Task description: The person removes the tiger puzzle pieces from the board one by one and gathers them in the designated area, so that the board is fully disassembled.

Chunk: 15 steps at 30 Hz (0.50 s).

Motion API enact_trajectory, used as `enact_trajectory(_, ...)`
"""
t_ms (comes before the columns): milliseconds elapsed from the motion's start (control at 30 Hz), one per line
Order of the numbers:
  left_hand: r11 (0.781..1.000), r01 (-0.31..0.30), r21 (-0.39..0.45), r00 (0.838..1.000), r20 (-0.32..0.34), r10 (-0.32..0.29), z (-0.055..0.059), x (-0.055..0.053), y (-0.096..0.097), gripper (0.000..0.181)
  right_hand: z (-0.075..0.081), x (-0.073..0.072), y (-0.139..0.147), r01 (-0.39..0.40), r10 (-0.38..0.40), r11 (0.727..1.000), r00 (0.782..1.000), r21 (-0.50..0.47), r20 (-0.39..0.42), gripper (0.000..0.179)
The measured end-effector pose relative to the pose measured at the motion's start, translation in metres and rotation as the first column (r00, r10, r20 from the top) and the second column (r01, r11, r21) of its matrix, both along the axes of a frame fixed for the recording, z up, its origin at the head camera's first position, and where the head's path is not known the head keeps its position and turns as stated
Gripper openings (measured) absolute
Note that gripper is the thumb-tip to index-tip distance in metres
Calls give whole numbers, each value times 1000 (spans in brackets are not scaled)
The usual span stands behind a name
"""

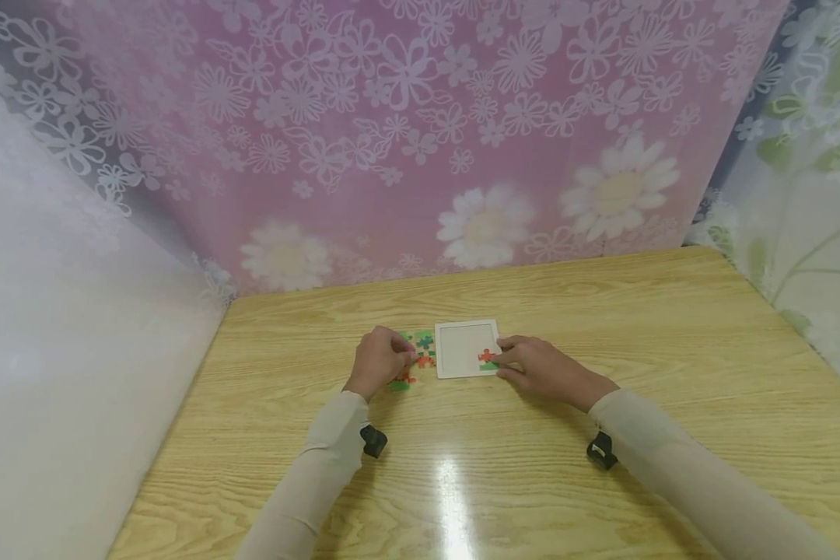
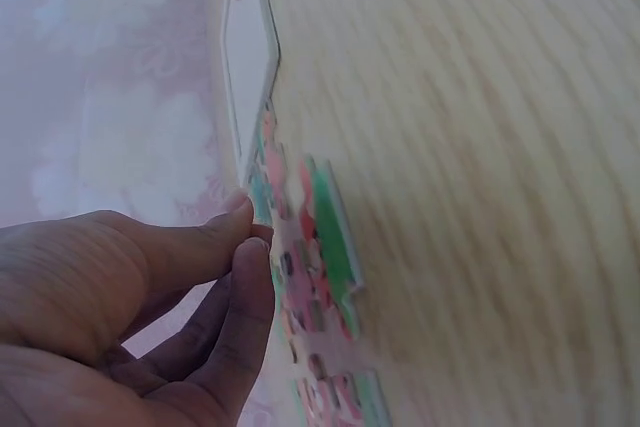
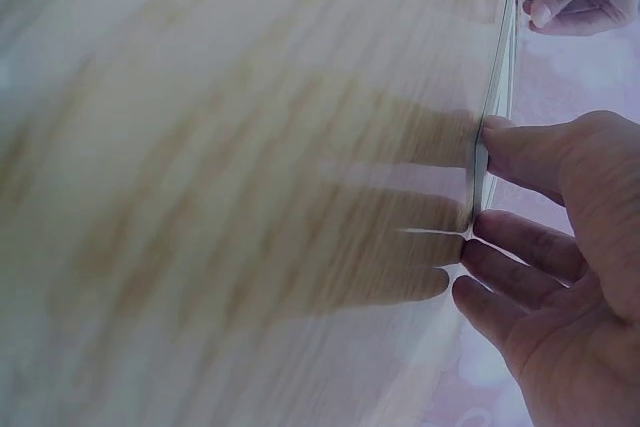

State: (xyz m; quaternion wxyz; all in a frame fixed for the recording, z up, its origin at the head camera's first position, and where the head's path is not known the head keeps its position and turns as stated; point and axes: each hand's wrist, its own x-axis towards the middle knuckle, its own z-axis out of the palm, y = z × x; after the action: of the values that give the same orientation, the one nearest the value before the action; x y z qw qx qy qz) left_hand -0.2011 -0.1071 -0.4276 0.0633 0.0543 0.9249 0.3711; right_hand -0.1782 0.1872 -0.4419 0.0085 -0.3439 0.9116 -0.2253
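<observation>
My left hand (image 1: 380, 359) is over a cluster of loose jigsaw pieces (image 1: 425, 361), just left of a white puzzle tray (image 1: 458, 351). Its thumb and index fingertip pinch a small puzzle piece, mostly hidden by the fingers. In the left wrist view several red and green pieces (image 2: 335, 232) lie beside and below those fingertips. My right hand (image 1: 542, 369) holds the tray by its right edge, thumb and fingers around the near corner. A red and green piece (image 1: 487, 356) sits in the tray's lower right corner, near the right fingertips.
Tray and pieces lie on a wood-grain table (image 1: 532, 482). Behind it hangs a pink flowered curtain (image 1: 392, 194), with pale panels at both sides. Each wrist wears a small black camera (image 1: 374, 441).
</observation>
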Motion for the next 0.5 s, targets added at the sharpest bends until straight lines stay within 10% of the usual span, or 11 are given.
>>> enact_trajectory(500,989,139,-40,988,-58,-141,7,0,55,8,-3,-4,1,18,-18,1000,1000,-9,23,25)
